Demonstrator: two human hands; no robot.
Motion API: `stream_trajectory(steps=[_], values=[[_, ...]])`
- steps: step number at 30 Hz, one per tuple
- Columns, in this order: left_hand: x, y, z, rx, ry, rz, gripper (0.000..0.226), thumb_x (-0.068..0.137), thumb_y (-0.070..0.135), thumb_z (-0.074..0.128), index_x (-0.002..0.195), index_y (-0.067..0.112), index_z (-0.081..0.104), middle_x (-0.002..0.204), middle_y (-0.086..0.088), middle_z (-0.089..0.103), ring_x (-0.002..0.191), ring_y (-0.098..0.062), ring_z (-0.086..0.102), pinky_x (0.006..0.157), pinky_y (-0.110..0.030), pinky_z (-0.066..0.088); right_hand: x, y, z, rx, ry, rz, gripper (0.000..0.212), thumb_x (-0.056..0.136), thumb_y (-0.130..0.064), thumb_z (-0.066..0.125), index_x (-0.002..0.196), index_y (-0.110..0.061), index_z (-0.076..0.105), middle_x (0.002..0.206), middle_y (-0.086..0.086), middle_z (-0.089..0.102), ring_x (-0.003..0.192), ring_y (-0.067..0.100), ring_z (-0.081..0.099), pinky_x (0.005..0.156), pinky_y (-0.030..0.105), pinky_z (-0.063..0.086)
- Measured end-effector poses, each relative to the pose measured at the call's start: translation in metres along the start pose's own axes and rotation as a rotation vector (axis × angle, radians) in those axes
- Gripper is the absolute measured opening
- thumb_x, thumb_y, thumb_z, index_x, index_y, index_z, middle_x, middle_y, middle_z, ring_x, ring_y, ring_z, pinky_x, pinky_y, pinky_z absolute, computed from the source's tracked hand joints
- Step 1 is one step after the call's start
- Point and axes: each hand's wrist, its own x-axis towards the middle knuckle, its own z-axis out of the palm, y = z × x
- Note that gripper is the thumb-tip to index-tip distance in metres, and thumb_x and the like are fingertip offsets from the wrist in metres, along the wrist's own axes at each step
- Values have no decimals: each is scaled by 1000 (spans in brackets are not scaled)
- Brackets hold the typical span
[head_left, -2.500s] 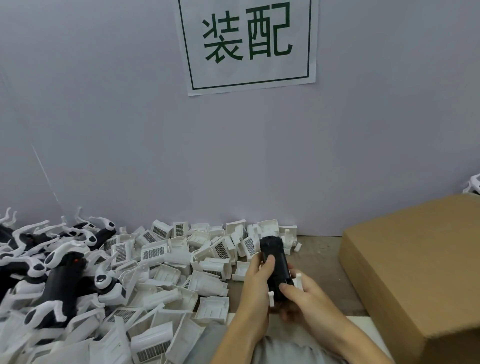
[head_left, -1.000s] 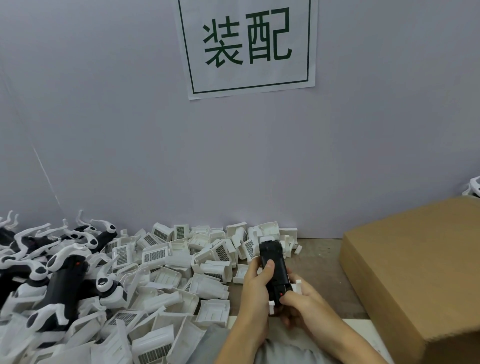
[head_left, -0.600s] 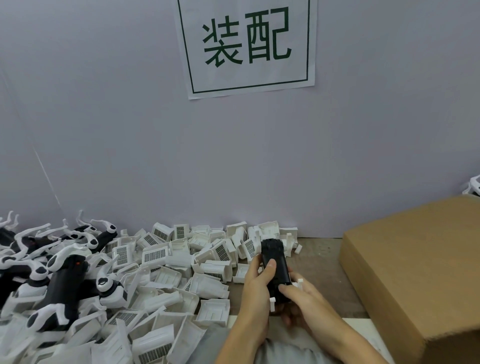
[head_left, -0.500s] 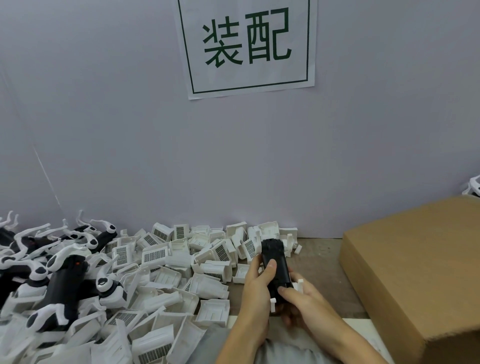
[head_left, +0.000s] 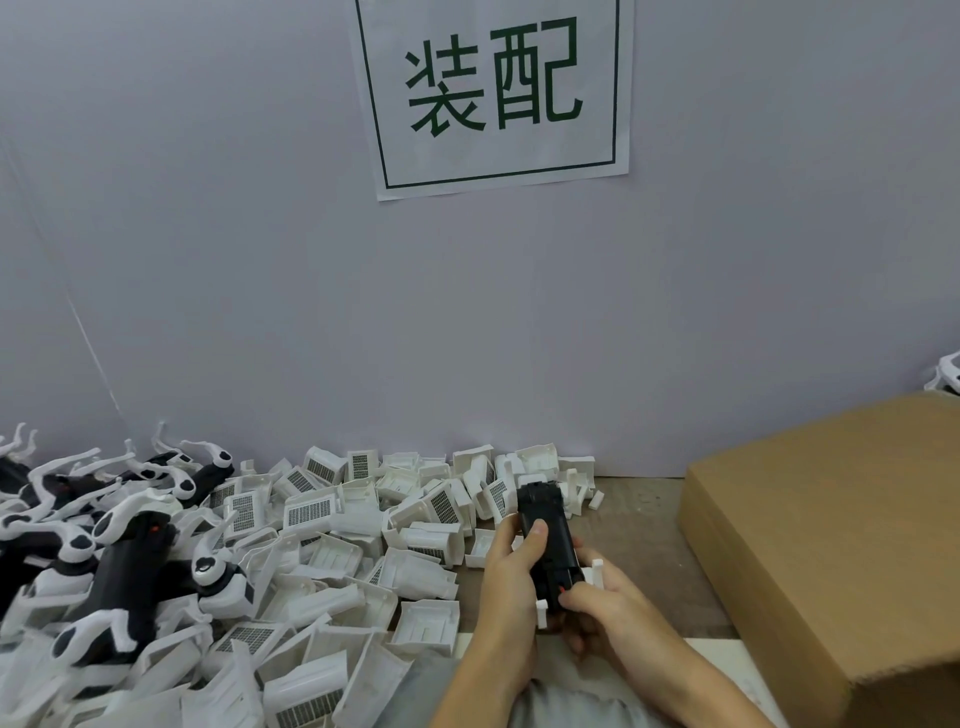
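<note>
Bench, head view. Both hands work low and centre, over the bare wooden table top (head_left: 641, 519).

- Left hand (head_left: 506, 577): fingers wrapped round the far side of a black oblong plastic housing (head_left: 545, 530), thumb laid flat on its top face. Firm carrying grip, not loose.
- Right hand (head_left: 597, 605): fingers curled in at the housing's near end, fingertip beside a small red spot. Closed tight. Exactly what the tips pinch is hidden by the hand.
- Housing: held off the table between the hands, long axis pointing away from the person, just in front of the white heap.
- White plastic part (head_left: 597, 570): only two square tabs show, one either side of the housing's near end. It looks half seated against the underside.

Around: a heap of white vented plastic covers (head_left: 332, 525) to the left, black-and-white finished units with curved white arms (head_left: 130, 566) further left, a brown cardboard box (head_left: 831, 545) to the right, and a paper sign with green characters (head_left: 493, 88) on the grey wall.

Risks, as I judge them:
- Uneven thumb pressure could seat one tab and leave the other proud, and a skewed part may crack a clip.
- The fit happens under the hands, so misalignment would go unseen until force is applied.
- The housing is smooth, and a hard push from the right could slide it through the left grip into the heap.
- Fingertips near the closing seam could get nipped.
</note>
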Motion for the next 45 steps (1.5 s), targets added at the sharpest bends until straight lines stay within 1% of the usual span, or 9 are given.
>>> stream_trajectory(steps=[3, 10, 15, 19, 24, 31, 35, 39, 45], values=[[0, 0, 1, 3, 4, 0, 18, 101, 16, 55, 115, 13, 67, 82, -4, 75, 72, -21, 70, 52, -30, 50, -2, -3, 2, -4, 16, 8, 54, 57, -32, 67, 111, -39, 65, 71, 6, 69, 55, 16, 59, 52, 30, 41], [-2, 1, 1, 18, -12, 5, 21, 99, 18, 58, 118, 17, 67, 83, 1, 77, 72, -13, 74, 55, -29, 54, -7, -8, 4, -111, 72, 3, 34, 98, -4, 48, 120, -29, 58, 64, -1, 69, 53, 12, 62, 48, 27, 42], [2, -3, -1, -7, 82, 31, 22, 96, 16, 64, 118, 19, 66, 99, -13, 76, 89, -29, 73, 68, -40, 57, -12, -13, 9, -126, 114, 8, 34, 99, -10, 52, 121, -35, 56, 84, 0, 77, 74, 18, 73, 62, 30, 55], [8, -4, -5, 3, 216, 115, 26, 88, 15, 76, 109, 12, 61, 80, -5, 76, 75, -24, 75, 68, -37, 60, -12, -13, 8, -172, 240, -17, 27, 99, -20, 55, 121, -36, 54, 108, 0, 69, 85, 9, 71, 60, 26, 54], [14, -2, -8, -12, 314, 175, 18, 96, 25, 67, 107, 20, 54, 100, -9, 68, 91, -27, 66, 84, -47, 54, -13, -13, 4, -295, 375, -263, 16, 98, -26, 58, 105, -39, 64, 100, -21, 64, 99, -1, 60, 81, 22, 48], [17, -5, -7, -24, 290, 105, 11, 99, 16, 59, 104, 26, 58, 93, 2, 63, 82, -16, 64, 76, -36, 51, -10, -11, 3, -579, 480, -457, 37, 94, 3, 53, 89, -29, 71, 87, -23, 69, 93, -3, 63, 74, 9, 45], [15, -5, -8, 79, 296, 152, 23, 89, 25, 76, 102, 23, 58, 99, -1, 66, 87, -12, 67, 66, -21, 51, -12, -15, 6, -670, 416, -485, 34, 95, -8, 59, 85, -40, 70, 88, -27, 70, 91, -7, 64, 74, 5, 44], [11, -2, -6, 139, 308, 193, 38, 81, 29, 83, 111, 13, 65, 104, -6, 71, 97, -21, 70, 86, -39, 59, -17, -20, 12, -706, 285, -516, 23, 91, -28, 70, 90, -50, 64, 95, -35, 68, 92, -9, 65, 73, 4, 45], [5, 1, 1, 140, 237, 248, 3, 92, 15, 70, 93, 12, 70, 87, -5, 72, 80, -14, 68, 63, -17, 52, -15, -18, 13, -510, 313, -350, 25, 86, -24, 78, 101, -39, 66, 90, -22, 74, 88, -5, 68, 71, 10, 49]])
